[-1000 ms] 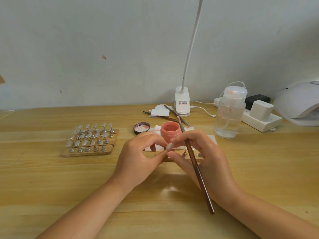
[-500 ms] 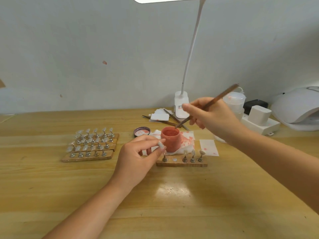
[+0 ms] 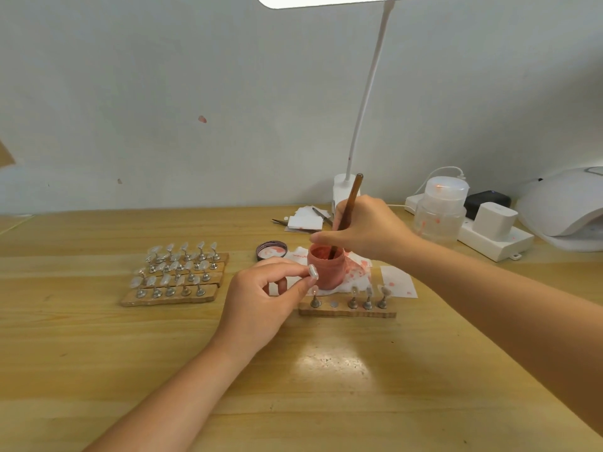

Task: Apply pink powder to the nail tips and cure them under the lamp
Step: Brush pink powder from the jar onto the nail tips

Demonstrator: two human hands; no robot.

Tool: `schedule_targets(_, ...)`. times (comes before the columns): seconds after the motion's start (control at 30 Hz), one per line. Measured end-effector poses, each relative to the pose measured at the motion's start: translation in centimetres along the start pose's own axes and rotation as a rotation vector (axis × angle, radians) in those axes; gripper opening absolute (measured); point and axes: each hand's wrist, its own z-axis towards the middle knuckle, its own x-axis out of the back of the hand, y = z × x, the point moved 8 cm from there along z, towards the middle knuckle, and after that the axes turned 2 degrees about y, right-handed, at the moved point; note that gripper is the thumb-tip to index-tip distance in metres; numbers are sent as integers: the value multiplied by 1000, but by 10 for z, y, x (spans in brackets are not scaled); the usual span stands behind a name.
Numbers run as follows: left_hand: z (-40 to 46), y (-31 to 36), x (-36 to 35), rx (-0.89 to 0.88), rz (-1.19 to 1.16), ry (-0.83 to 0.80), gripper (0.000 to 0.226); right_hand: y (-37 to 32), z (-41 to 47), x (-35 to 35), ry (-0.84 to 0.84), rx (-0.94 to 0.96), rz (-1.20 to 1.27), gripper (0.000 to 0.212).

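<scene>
A small open jar of pink powder point(image 3: 327, 269) stands on a stained white tissue at the table's middle. My right hand point(image 3: 365, 230) grips a brown brush point(image 3: 349, 203) nearly upright, its tip dipped inside the jar. My left hand point(image 3: 261, 300) pinches a clear nail tip point(image 3: 312, 271) on its small stand, just left of the jar. In front of the jar lies a wooden strip point(image 3: 347, 312) with several nail tips on metal stands. The white curing lamp point(image 3: 567, 207) sits at the far right.
A wooden board point(image 3: 173, 296) with several rows of clear nail tips lies at the left. The jar's lid point(image 3: 271, 250) is behind my left hand. A clear pump bottle point(image 3: 439, 210), a power strip point(image 3: 496, 238) and a desk lamp base point(image 3: 342, 190) stand at the back.
My right hand left the nail tip, swung up and back, and now holds the brush upright with its tip in the powder jar. My left hand kept the nail tip.
</scene>
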Motion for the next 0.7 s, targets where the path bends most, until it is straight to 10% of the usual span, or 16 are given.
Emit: schedule_targets(0.7,-1,1,-1,-6,1,-14,33,46,-14,43,181,-240,393,36)
